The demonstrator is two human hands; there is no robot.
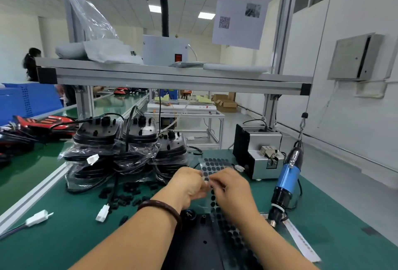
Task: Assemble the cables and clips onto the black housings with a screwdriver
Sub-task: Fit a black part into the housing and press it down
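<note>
My left hand [187, 185] and my right hand [233, 190] meet over the bench and both pinch a clear sheet of round black stickers [212, 167], which rises between them. Beneath my forearms lies a black housing [198, 241] with small holes in it. Small black clips [127, 196] are scattered on the green mat to the left. A blue electric screwdriver [286, 181] hangs from a cord at the right, tip down. White cable connectors [103, 213] lie on the mat.
Stacks of bagged black housings with cables [127, 146] stand behind my hands. A grey screw feeder [258, 157] sits at the back right. A white ruler-like strip [301, 241] lies at the right. A conveyor with red parts [43, 125] runs at the left.
</note>
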